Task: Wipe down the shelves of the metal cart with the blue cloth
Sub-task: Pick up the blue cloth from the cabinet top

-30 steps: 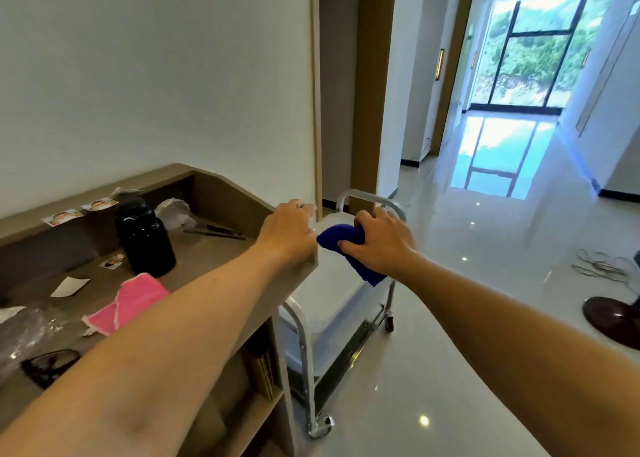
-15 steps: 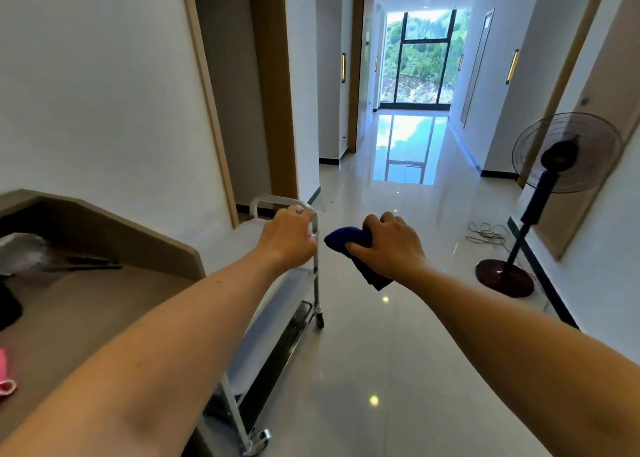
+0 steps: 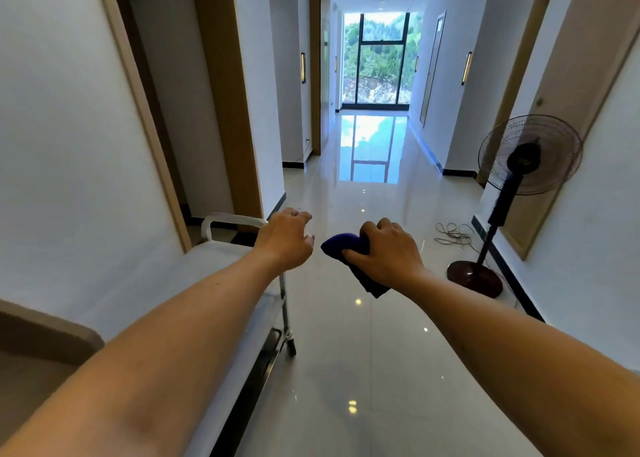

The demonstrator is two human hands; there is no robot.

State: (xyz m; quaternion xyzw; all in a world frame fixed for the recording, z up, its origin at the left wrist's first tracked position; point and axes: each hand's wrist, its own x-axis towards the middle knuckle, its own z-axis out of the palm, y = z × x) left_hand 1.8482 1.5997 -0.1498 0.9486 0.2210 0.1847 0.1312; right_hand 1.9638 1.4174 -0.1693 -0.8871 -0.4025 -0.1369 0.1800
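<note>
Blue cloth (image 3: 346, 249) sits bunched in the right hand (image 3: 388, 252), whose grip is clenched around it above the floor (image 3: 363, 352), just right of the cart (image 3: 225, 283). Left hand (image 3: 285, 242) hovers over the cart's far right corner beside the handle (image 3: 235, 218), fingers loosely curled, grasping nothing. Fan (image 3: 519, 179) stands by the right wall.

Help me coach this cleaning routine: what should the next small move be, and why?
Probably bring the right hand, which grips the bunched blue cloth in mid-air over the floor, leftward and down onto the cart's top shelf. The cloth touches no shelf yet, and the left hand sits by the cart's handle, seemingly placed to steady it.
</note>
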